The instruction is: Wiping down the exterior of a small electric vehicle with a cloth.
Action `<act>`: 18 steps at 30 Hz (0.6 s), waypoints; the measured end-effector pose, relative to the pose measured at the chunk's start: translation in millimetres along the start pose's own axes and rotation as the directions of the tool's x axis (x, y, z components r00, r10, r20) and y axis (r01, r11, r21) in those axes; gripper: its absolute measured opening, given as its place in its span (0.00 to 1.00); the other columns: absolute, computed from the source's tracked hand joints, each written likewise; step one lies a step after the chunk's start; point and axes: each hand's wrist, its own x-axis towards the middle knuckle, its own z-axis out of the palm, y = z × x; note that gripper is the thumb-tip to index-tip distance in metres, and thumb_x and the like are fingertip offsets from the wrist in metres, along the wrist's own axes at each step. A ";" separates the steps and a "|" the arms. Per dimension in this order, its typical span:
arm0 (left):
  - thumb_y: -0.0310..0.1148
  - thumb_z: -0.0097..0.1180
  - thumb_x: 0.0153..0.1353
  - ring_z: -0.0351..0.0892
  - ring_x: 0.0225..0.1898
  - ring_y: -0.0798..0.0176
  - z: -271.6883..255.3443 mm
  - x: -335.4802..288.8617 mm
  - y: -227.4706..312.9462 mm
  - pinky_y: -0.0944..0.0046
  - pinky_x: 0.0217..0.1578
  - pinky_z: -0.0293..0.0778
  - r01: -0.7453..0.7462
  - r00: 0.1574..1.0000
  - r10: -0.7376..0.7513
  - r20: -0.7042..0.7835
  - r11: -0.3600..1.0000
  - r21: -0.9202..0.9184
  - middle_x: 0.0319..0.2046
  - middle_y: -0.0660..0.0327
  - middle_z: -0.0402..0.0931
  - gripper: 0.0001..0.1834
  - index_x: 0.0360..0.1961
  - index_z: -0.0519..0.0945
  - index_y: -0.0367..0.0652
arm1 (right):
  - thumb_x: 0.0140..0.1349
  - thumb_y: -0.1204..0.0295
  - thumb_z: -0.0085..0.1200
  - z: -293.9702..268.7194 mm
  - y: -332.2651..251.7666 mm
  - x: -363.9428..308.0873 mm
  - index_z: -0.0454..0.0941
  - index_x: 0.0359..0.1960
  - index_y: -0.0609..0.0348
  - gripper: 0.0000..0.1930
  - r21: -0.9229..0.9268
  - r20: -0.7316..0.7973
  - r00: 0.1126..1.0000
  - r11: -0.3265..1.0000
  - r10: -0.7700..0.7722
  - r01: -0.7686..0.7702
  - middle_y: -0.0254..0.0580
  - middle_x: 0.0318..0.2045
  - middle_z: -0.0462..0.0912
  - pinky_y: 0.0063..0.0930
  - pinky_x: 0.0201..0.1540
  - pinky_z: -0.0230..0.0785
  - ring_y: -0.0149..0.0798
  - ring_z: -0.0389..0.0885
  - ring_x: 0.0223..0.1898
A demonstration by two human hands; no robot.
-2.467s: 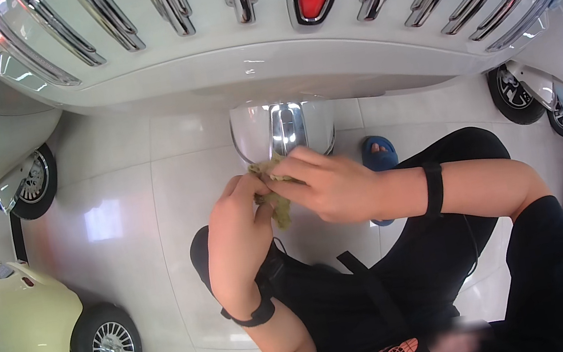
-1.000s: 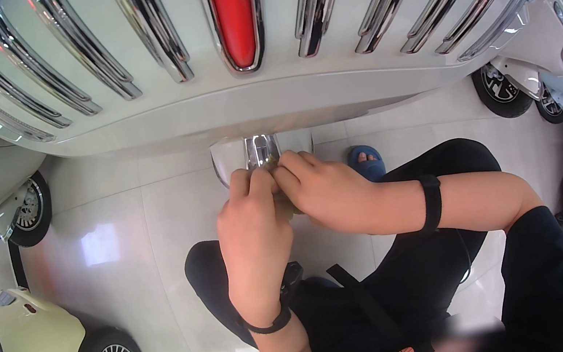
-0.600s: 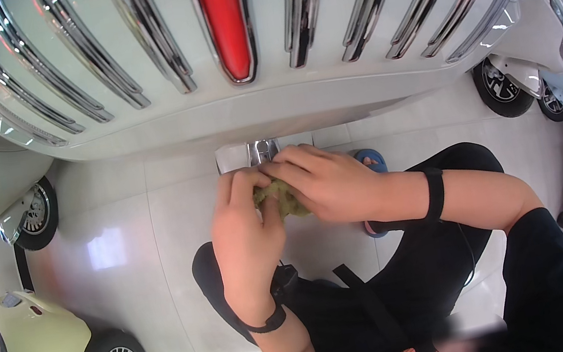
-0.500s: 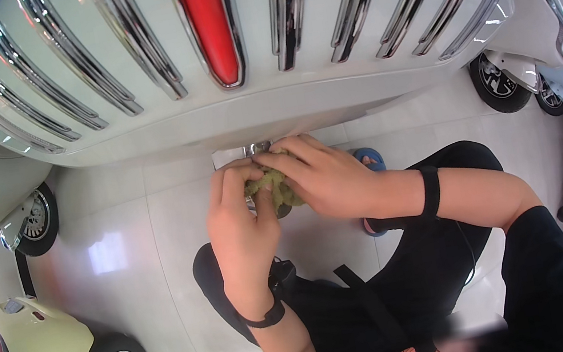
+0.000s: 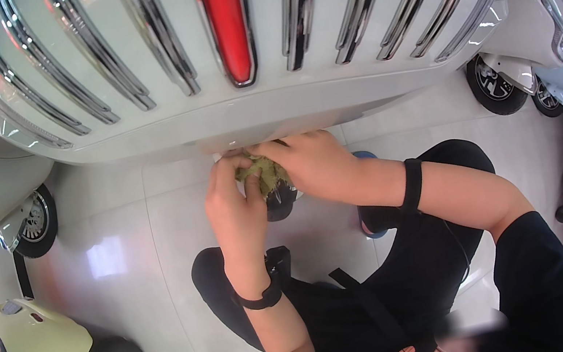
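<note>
Pinching the yellowish-green cloth [image 5: 264, 171] between thumb and fingers, the left hand [image 5: 235, 205] is close beside the right hand [image 5: 318, 163], which sits at the cloth's other side, fingertips hidden, its grip impossible to tell! The cloth's right by the lower edge of the chrome-barred white panel [image 5: 164, 132], a dark rounded part [image 5: 282, 205] peeking out below it.

the cloth [image 5: 268, 174] is yellow-green, the panel [image 5: 272, 67] white.
</note>
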 end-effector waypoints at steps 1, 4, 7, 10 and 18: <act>0.16 0.61 0.60 0.84 0.42 0.42 -3.9 -0.8 -1.5 0.52 0.42 0.78 0.024 1.000 -0.025 0.017 0.999 0.028 0.41 0.50 0.83 0.12 0.43 0.79 0.38 | 0.53 0.82 0.64 2.4 -3.3 1.2 0.82 0.54 0.57 0.24 0.005 0.003 1.000 1.000 -0.008 0.007 0.42 0.52 0.81 0.44 0.45 0.83 0.54 0.83 0.49; 0.17 0.62 0.58 0.84 0.41 0.41 -15.5 -3.5 -2.0 0.52 0.41 0.78 0.103 0.993 -0.107 0.046 0.992 0.079 0.41 0.49 0.83 0.10 0.42 0.79 0.37 | 0.52 0.78 0.65 6.5 -17.0 4.7 0.84 0.48 0.55 0.19 -0.091 0.001 0.999 0.994 -0.055 0.054 0.37 0.52 0.82 0.42 0.44 0.83 0.50 0.83 0.49; 0.18 0.63 0.58 0.84 0.39 0.41 -24.2 -5.9 -6.6 0.51 0.40 0.78 0.171 0.979 -0.181 0.089 0.979 0.109 0.40 0.47 0.84 0.09 0.40 0.80 0.36 | 0.49 0.74 0.66 14.4 -26.1 8.8 0.84 0.44 0.56 0.17 -0.177 0.034 0.994 0.978 -0.103 0.107 0.38 0.50 0.81 0.39 0.47 0.82 0.46 0.81 0.50; 0.20 0.63 0.58 0.84 0.37 0.40 -34.5 -8.4 -11.9 0.51 0.39 0.78 0.190 0.966 -0.212 0.148 0.971 0.146 0.38 0.45 0.84 0.08 0.40 0.81 0.34 | 0.48 0.71 0.66 27.3 -36.9 12.0 0.84 0.40 0.57 0.15 -0.285 0.038 0.978 0.936 -0.203 0.205 0.39 0.47 0.81 0.35 0.49 0.79 0.43 0.78 0.51; 0.21 0.65 0.51 0.84 0.34 0.39 -54.8 -16.6 -12.1 0.54 0.37 0.80 0.224 0.874 -0.316 0.369 0.936 0.271 0.37 0.43 0.86 0.11 0.38 0.84 0.31 | 0.49 0.70 0.67 42.1 -65.6 -8.0 0.87 0.36 0.58 0.12 -0.500 0.282 0.930 0.792 -0.234 0.351 0.35 0.41 0.79 0.30 0.49 0.71 0.40 0.75 0.49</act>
